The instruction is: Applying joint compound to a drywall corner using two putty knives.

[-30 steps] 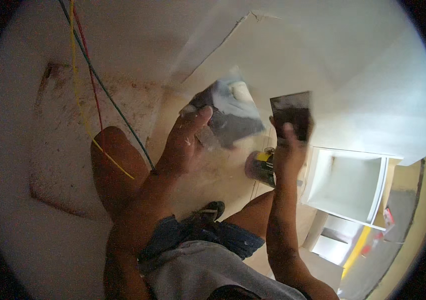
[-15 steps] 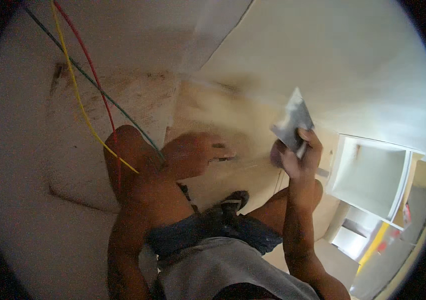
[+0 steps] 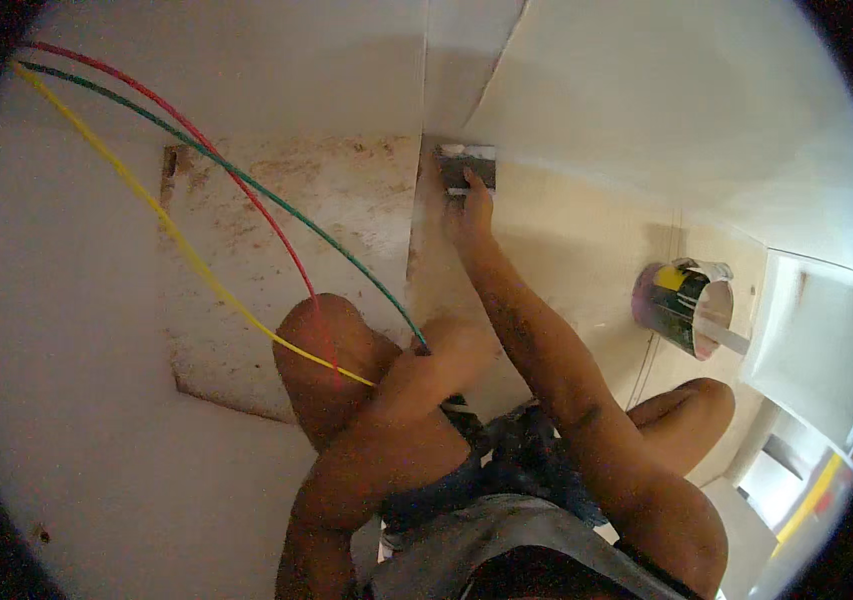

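My right hand (image 3: 470, 218) stretches forward, closed around a wide putty knife (image 3: 468, 165). The blade has white filler along its far edge and lies at the corner where the beige surface (image 3: 566, 230) meets the white walls. My left hand (image 3: 466, 352) is over my left thigh, near the bent knee (image 3: 331, 340); it is smeared by motion and its fingers do not show clearly. Crossing in front of the left arm, a red wire (image 3: 276, 225), a green wire (image 3: 316, 225) and a yellow wire (image 3: 181, 245) come down from the upper left.
A dark bucket (image 3: 668, 300) with a pale stick (image 3: 721, 335) at its mouth is to the right. Beyond it are a white open box-like unit (image 3: 806, 350) and a yellow bar (image 3: 811, 505). On the left, a stained pale panel (image 3: 246, 240) has rough brown edges.
My right hand has moved the putty knife forward and left, from over the bucket area to the corner. The bucket now shows fully. The view has shifted, and the wires sit differently across it.
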Action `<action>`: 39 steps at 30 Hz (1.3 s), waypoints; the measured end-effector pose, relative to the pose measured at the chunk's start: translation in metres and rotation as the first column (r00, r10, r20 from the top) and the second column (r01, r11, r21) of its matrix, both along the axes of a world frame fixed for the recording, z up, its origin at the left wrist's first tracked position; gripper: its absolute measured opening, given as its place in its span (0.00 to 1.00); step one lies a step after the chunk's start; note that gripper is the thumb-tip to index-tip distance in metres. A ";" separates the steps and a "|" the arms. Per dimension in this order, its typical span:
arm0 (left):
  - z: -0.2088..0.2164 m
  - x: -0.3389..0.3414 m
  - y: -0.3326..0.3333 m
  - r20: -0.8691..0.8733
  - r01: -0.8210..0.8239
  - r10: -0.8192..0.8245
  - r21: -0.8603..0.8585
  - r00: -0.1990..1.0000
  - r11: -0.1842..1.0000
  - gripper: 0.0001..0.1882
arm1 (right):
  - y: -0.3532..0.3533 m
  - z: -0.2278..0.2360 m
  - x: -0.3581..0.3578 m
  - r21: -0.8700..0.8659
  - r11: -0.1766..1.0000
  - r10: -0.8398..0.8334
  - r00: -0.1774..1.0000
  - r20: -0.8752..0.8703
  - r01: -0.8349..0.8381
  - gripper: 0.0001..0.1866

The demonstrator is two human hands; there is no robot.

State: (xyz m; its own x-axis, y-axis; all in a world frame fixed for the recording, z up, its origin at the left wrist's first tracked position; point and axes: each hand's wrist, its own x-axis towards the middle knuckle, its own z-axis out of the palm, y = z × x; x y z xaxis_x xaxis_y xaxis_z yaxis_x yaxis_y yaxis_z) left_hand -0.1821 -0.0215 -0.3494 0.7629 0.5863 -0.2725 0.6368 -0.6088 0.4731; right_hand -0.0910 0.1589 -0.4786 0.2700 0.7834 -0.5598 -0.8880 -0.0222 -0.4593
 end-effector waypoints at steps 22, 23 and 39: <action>0.065 0.000 0.047 -0.228 0.076 -0.233 -0.541 0.945 0.838 0.13 | 0.027 0.153 -0.025 -0.026 0.995 -0.097 0.995 0.008 0.097 0.12; 0.072 0.002 0.056 -0.250 0.054 -0.247 -0.593 0.936 0.803 0.14 | 0.025 0.179 -0.025 -0.019 0.995 -0.093 0.996 0.013 0.094 0.12; 0.015 0.038 0.110 -0.222 0.071 -0.272 -0.638 0.937 0.767 0.17 | 0.020 0.388 0.031 0.183 0.921 -0.170 0.067 0.983 -0.344 0.06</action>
